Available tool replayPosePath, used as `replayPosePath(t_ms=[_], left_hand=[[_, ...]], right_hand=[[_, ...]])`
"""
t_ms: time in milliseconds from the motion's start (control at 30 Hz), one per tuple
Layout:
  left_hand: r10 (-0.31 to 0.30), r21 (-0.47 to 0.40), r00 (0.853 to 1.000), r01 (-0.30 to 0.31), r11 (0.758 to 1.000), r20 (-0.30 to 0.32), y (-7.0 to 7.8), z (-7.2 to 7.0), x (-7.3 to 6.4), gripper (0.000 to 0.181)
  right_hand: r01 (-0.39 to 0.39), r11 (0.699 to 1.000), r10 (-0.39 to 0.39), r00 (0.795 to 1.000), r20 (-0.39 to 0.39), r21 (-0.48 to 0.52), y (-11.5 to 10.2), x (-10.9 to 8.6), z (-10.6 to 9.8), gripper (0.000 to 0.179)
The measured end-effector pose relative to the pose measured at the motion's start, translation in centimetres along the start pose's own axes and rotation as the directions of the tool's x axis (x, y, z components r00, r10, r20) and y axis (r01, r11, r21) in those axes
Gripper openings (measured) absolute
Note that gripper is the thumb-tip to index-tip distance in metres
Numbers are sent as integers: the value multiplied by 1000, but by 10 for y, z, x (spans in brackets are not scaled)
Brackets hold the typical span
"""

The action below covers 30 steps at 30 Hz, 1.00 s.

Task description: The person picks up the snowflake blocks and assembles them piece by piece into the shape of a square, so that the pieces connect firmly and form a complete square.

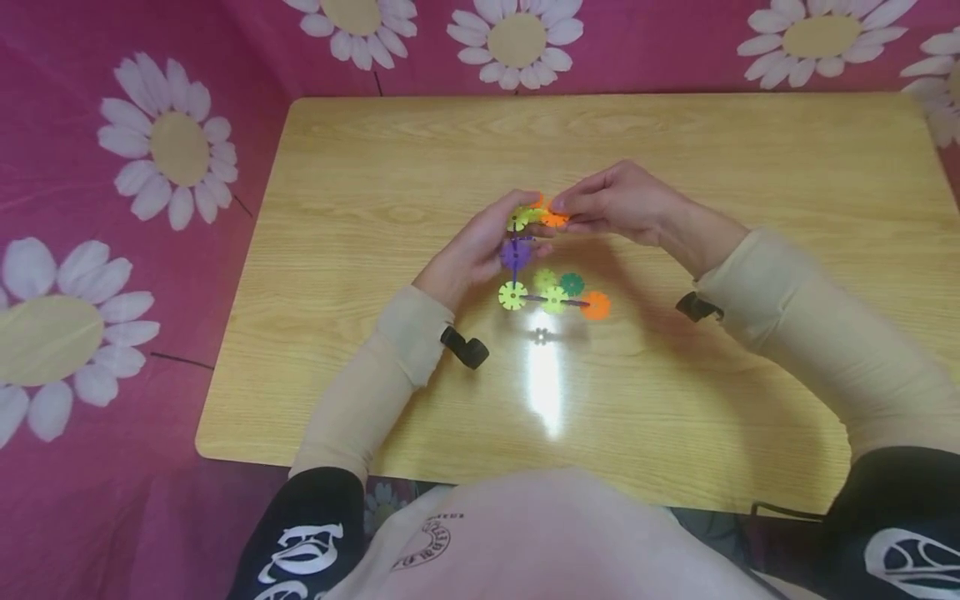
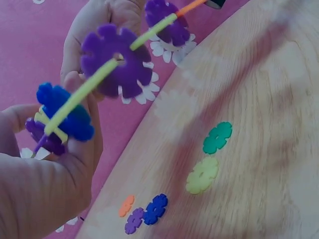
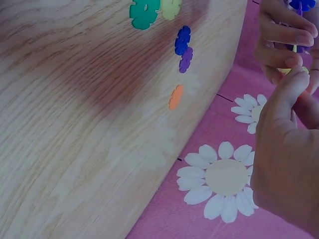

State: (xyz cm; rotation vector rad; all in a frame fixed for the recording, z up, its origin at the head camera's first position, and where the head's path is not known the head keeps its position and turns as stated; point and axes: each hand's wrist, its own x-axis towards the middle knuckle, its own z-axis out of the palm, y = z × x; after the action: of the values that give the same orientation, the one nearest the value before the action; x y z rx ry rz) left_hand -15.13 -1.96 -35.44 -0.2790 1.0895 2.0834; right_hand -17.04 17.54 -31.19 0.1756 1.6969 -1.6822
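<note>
A chain of notched plastic discs, slotted together, hangs from my left hand (image 1: 491,237). Its fingers and thumb curl round the upper end. Along the chain are a purple disc (image 1: 515,255), a yellow-green corner disc (image 1: 513,296) and an orange end disc (image 1: 596,306). In the left wrist view, a blue disc (image 2: 75,119) sits close to the left fingers, with a larger purple disc (image 2: 117,60) beyond. My right hand (image 1: 626,207) meets the left at the top and pinches an orange disc (image 1: 556,220) there. The right fingertips partly hide how it joins.
On the wooden table (image 1: 360,192) lie a loose green disc (image 2: 217,138) and a yellow-green one (image 2: 202,175). Smaller-looking orange (image 2: 127,205), purple (image 2: 134,221) and blue (image 2: 155,209) discs lie farther off. A pink flowered cloth (image 1: 637,50) hangs behind the table.
</note>
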Motion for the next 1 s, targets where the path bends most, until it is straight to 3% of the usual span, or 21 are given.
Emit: replayPosePath(t_ms=[267, 433, 500, 567, 633, 667, 767, 867, 900, 933, 1000], left_hand=[[-7, 39, 996, 11, 999, -88, -1, -1, -1, 34], [-2, 0, 993, 2, 1000, -118, 0, -3, -2, 29], [-2, -13, 991, 1, 1000, -131, 1, -4, -2, 29], [-5, -27, 990, 1, 1000, -140, 2, -6, -2, 29], [-10, -34, 989, 5, 999, -147, 2, -7, -3, 31], [-12, -36, 989, 7, 999, -145, 3, -8, -3, 32], [-18, -51, 992, 12, 999, -126, 4, -9, -5, 33], [-19, -74, 995, 11, 997, -102, 6, -10, -6, 31], [-19, -84, 995, 11, 996, -96, 6, -10, -6, 30], [-22, -92, 995, 13, 996, -94, 6, -9, -7, 29], [-29, -110, 996, 19, 994, -87, 5, -9, -7, 28]], right_hand=[[54, 996, -56, 998, -27, -65, 2, 3, 7, 34], [110, 987, -120, 990, -78, -119, 8, 13, 3, 48], [140, 977, -159, 981, -113, -158, 14, 20, -1, 47], [168, 948, -208, 970, -129, -269, 24, 28, -5, 44], [191, 869, -271, 955, -116, -456, 34, 36, -7, 39], [199, 806, -298, 950, -92, -557, 39, 39, -7, 37], [263, 562, -387, 922, 32, -785, 51, 47, -3, 32], [322, 343, -458, 877, 142, -882, 61, 53, 6, 32], [326, 283, -479, 863, 162, -902, 64, 55, 10, 34], [319, 231, -499, 850, 169, -919, 67, 56, 14, 35], [290, 168, -532, 831, 161, -942, 72, 59, 20, 34]])
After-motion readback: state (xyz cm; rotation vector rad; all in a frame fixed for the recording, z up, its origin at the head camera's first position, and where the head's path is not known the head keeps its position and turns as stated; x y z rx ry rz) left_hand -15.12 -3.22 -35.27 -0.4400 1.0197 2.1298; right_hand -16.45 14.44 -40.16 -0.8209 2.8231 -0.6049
